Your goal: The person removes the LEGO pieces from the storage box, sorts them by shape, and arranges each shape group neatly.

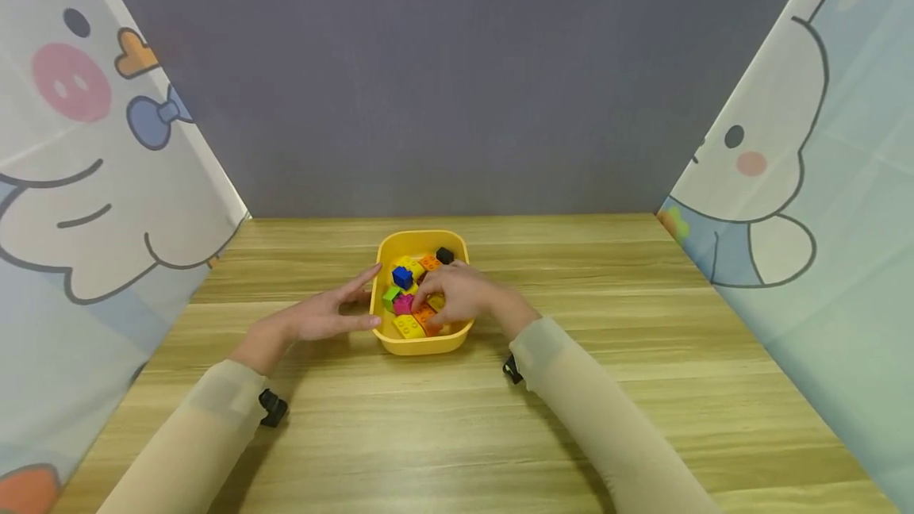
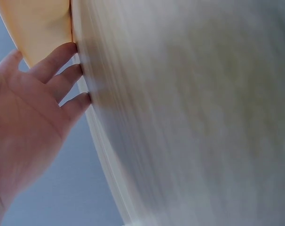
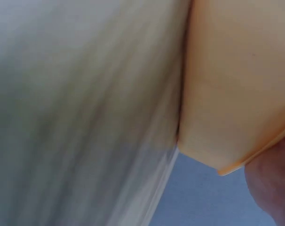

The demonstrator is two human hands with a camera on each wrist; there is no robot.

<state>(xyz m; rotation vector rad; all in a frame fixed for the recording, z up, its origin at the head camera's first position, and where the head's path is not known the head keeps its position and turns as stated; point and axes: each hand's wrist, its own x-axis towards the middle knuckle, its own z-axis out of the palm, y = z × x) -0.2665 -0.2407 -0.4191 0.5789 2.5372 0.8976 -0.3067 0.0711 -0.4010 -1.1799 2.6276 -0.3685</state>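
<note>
A yellow plastic tub [image 1: 421, 347] on the wooden table holds several toy building bricks. Among them lie a blue brick [image 1: 403, 277], a magenta brick [image 1: 403, 304], a green brick [image 1: 390, 297] and a yellow brick [image 1: 408, 327]. My left hand [image 1: 321, 316] is at the tub's left side, thumb and fingers spread apart at its wall; the left wrist view shows the fingers extended. From the right, my right hand [image 1: 460, 292] reaches over the rim, its fingertips down among the bricks beside an orange brick [image 1: 424, 314]. I cannot tell whether they pinch one.
Near the tub's far right corner is a black brick [image 1: 445, 255]. The wooden table [image 1: 607, 284] runs back to a grey panel [image 1: 457, 86]. Cartoon-printed cloths [image 1: 821, 181] hang along both sides. Each wrist carries a small black camera [image 1: 273, 408].
</note>
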